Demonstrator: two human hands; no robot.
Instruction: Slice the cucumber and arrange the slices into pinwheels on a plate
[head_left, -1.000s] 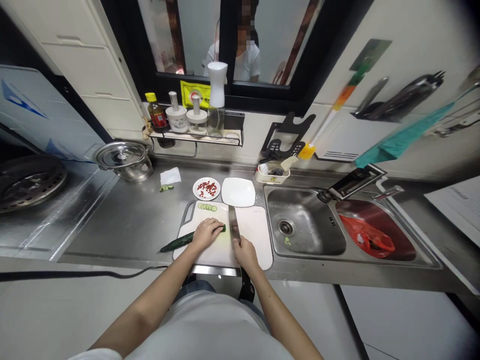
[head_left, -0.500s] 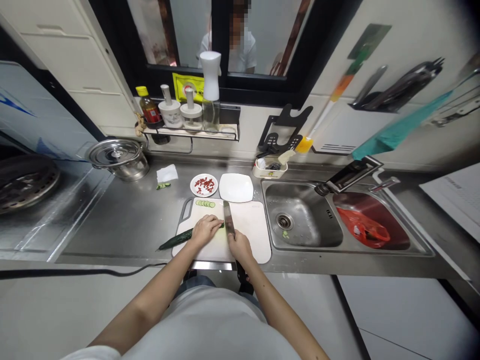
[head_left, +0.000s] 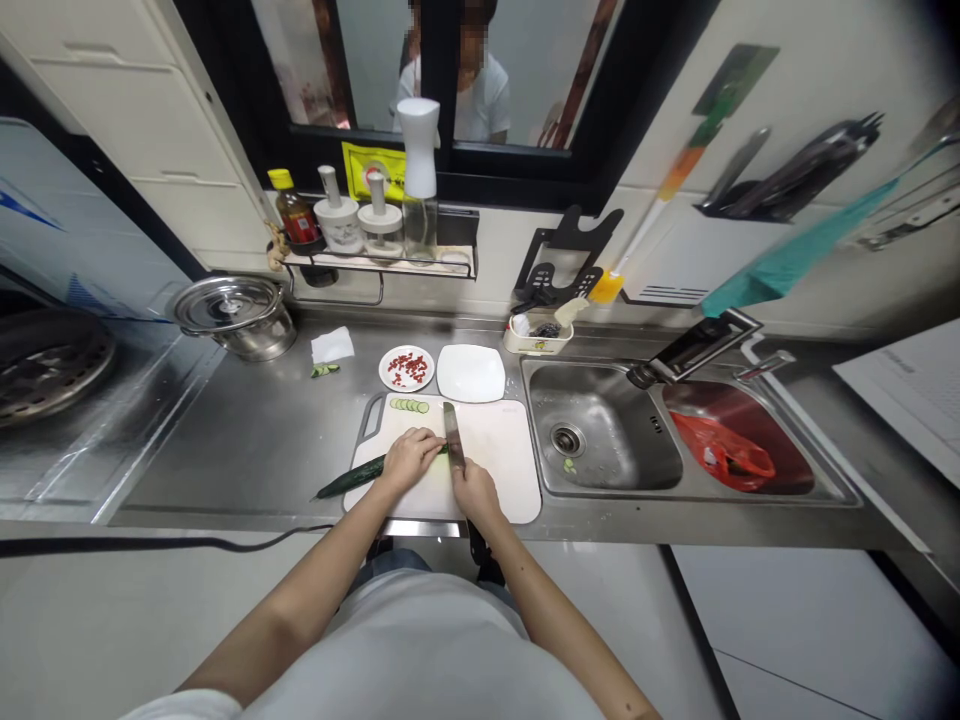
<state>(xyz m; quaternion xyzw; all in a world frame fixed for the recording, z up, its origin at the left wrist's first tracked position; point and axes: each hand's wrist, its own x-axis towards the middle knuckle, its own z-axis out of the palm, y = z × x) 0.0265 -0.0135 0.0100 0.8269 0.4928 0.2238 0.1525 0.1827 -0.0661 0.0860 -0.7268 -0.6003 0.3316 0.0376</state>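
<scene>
My left hand [head_left: 409, 458] is closed over a dark green cucumber [head_left: 349, 478], which lies aslant over the left edge of a white cutting board [head_left: 504, 465]. Only a short bit of the cucumber's cut end shows past my fingertips. My right hand [head_left: 475, 493] grips a kitchen knife [head_left: 454, 432] by its handle, the blade pointing away from me and right at the cucumber's end. Whether the edge is in the flesh I cannot tell. A row of overlapping cucumber slices [head_left: 409, 405] lies at the board's far left.
Behind the board stand a white plate of chopped red pieces [head_left: 406, 369] and a white square plate [head_left: 471, 374]. Cucumber scraps [head_left: 325, 370] lie beside white paper [head_left: 332, 346]. At left is a lidded steel pot [head_left: 238, 318]; at right, a double sink [head_left: 604, 482] with a red bag [head_left: 720, 450].
The knife blade has shifted very slightly left, against the cucumber's end. My left hand and the cucumber keep their place on the board. The whole view has moved a little.
</scene>
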